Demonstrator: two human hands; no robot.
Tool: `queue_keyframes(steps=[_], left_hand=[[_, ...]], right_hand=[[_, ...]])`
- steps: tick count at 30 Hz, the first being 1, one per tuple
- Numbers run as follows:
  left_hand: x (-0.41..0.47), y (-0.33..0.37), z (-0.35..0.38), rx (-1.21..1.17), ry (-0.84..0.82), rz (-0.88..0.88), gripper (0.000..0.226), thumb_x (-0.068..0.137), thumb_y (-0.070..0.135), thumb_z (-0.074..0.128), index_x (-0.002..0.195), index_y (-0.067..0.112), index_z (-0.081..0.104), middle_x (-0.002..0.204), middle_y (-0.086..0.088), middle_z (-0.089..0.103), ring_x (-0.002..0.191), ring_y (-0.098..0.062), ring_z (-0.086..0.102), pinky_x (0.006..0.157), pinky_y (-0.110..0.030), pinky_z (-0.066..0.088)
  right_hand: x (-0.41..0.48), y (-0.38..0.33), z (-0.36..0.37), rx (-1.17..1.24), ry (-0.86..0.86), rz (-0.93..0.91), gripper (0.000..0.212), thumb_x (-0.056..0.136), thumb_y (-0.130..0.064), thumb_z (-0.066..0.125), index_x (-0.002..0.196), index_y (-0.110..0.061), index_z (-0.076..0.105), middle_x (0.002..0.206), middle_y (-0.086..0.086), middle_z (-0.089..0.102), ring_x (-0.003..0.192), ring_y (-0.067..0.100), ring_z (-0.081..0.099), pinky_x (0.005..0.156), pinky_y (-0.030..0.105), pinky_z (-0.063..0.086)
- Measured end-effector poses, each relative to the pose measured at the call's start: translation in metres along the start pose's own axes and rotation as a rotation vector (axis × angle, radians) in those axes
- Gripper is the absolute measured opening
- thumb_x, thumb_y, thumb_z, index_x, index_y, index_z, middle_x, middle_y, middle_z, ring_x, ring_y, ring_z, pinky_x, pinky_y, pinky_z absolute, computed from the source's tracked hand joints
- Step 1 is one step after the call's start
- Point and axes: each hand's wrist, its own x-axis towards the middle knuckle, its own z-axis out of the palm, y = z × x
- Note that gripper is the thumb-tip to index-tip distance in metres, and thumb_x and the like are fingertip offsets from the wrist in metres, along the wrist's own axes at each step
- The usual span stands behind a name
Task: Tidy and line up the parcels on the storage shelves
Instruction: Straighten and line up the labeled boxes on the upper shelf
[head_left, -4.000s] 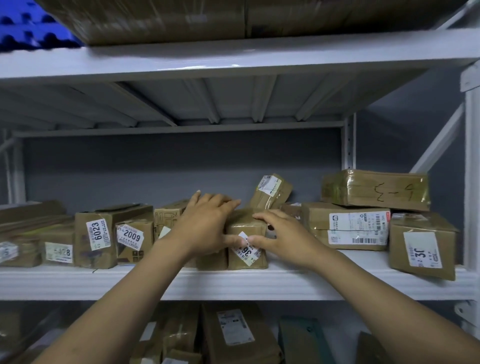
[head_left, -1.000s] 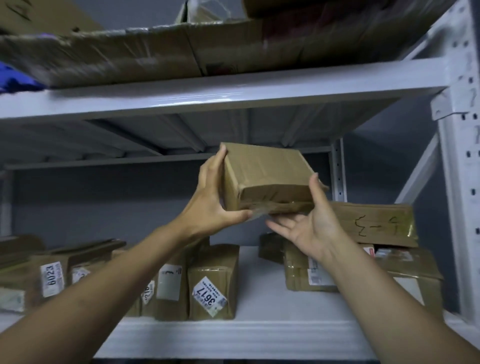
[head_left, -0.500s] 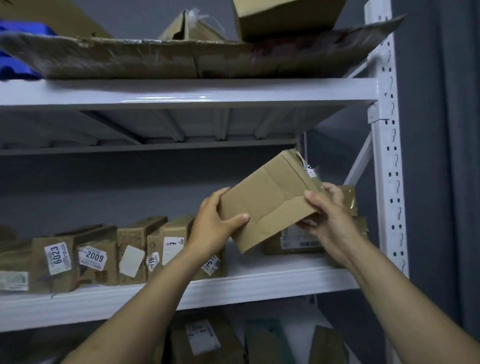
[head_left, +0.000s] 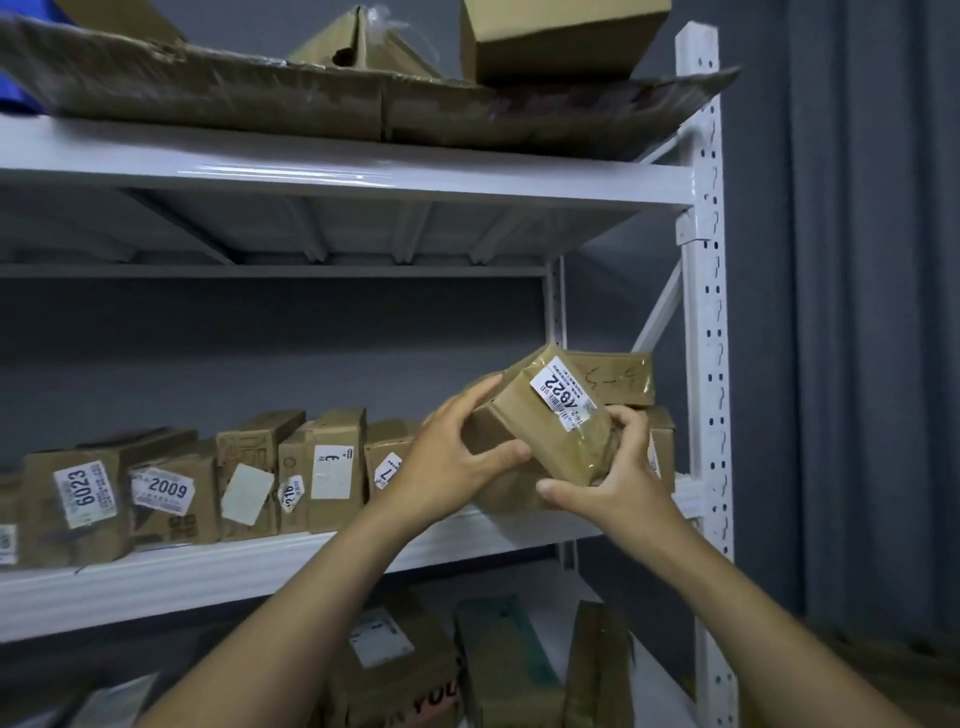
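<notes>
1. Below the forearms, on the lower shelf: lower parcels (head_left: 387, 670), three plainly countable; any others are blurred.
2. Left grip (head_left: 457, 457): one, curled round the near left end of the held parcel, thumb across its front.
3. Right grip (head_left: 623, 478): one, wrapped round the right end, thumb beneath.
4. Parcel 4822 (head_left: 545, 434): one, off the shelf and tilted, label uppermost, held before the right end of the middle shelf (head_left: 208, 577).
5. Step, as judged: turning this parcel for placing. The next move calls for squaring it, label to the front, then setting it down beside the row's right end.
6. Standing row (head_left: 335, 467): six labelled parcels, plus a sliver at the frame's left edge.
7. Right stack (head_left: 615, 379): two countable, behind the held parcel.
</notes>
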Motion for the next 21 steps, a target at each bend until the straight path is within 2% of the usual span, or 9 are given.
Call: queue_keyframes(steps=[2,5,8,10,11,14,17,19,21], left_hand=[[0.001,0.002,0.003,0.021,-0.017,-0.019,0.085,0.06,0.073,0.065,0.135,0.038,0.046,0.139,0.017,0.047,0.129,-0.007,0.043,0.107,-0.037,0.04],[0.009,-0.001,0.003,0.055,0.04,-0.027,0.058,0.067,0.056,0.075,0.119,0.038,0.057,0.121,0.019,0.052,0.114,0.001,0.049,0.096,-0.023,0.042],[0.017,-0.006,-0.001,0.156,0.023,0.062,0.037,0.075,0.037,0.078,0.109,0.029,0.066,0.111,0.019,0.057,0.102,0.006,0.052,0.085,-0.01,0.038],[0.022,-0.011,-0.002,0.201,-0.02,0.115,0.032,0.078,0.029,0.078,0.108,0.024,0.068,0.11,0.017,0.059,0.104,0.007,0.05,0.086,-0.002,0.033],[0.024,-0.014,-0.002,0.204,-0.033,0.133,0.03,0.079,0.026,0.077,0.108,0.021,0.069,0.111,0.015,0.06,0.109,0.007,0.048,0.088,0.001,0.03],[0.027,-0.023,-0.004,0.137,-0.05,0.108,0.023,0.084,0.021,0.072,0.107,0.021,0.071,0.113,0.012,0.063,0.118,0.002,0.049,0.098,-0.006,0.033],[0.027,-0.033,-0.012,0.093,0.059,-0.004,0.028,0.094,0.02,0.058,0.122,0.023,0.064,0.123,0.008,0.061,0.115,-0.002,0.053,0.101,-0.02,0.041],[0.032,-0.047,-0.022,0.246,0.124,-0.079,0.038,0.098,0.018,0.051,0.135,0.022,0.052,0.135,0.001,0.055,0.121,-0.008,0.05,0.102,-0.019,0.036],[0.039,-0.064,-0.031,0.529,0.014,-0.195,0.053,0.098,0.017,0.049,0.148,0.019,0.033,0.145,-0.008,0.043,0.131,-0.02,0.042,0.105,-0.025,0.032]], right_hand=[[0.002,0.008,0.006,0.002,-0.003,0.02,0.089,0.062,-0.031,0.088,0.118,-0.035,0.019,0.122,-0.011,0.044,0.111,0.006,0.05,0.082,0.02,0.047],[0.01,0.017,0.015,0.003,-0.024,0.047,0.078,0.065,-0.038,0.083,0.114,-0.031,0.023,0.127,-0.001,0.046,0.11,0.011,0.054,0.08,0.025,0.051],[0.021,0.022,0.027,0.01,-0.03,0.038,0.072,0.077,-0.026,0.079,0.123,-0.027,0.024,0.122,-0.003,0.048,0.101,0.002,0.054,0.075,0.02,0.05],[0.026,0.024,0.035,0.04,-0.047,0.012,0.088,0.076,-0.023,0.08,0.136,-0.031,0.017,0.118,-0.011,0.048,0.099,0.0,0.055,0.073,0.016,0.051],[0.029,0.027,0.039,0.043,-0.06,-0.003,0.098,0.073,-0.027,0.082,0.141,-0.037,0.013,0.119,-0.014,0.049,0.1,0.002,0.057,0.075,0.02,0.054],[0.036,0.035,0.044,-0.032,-0.065,-0.031,0.104,0.06,-0.046,0.079,0.138,-0.055,0.011,0.12,-0.016,0.052,0.103,0.008,0.059,0.083,0.038,0.056],[0.043,0.042,0.042,-0.078,-0.051,-0.036,0.093,0.068,-0.037,0.08,0.133,-0.055,0.016,0.107,-0.017,0.057,0.098,0.008,0.059,0.084,0.043,0.055],[0.047,0.044,0.04,-0.136,-0.077,-0.042,0.092,0.071,-0.038,0.08,0.134,-0.053,0.013,0.107,-0.016,0.057,0.098,0.011,0.06,0.083,0.038,0.054],[0.051,0.043,0.042,-0.239,-0.114,-0.061,0.096,0.072,-0.044,0.077,0.136,-0.056,0.006,0.119,-0.013,0.053,0.103,0.013,0.058,0.081,0.035,0.051]])
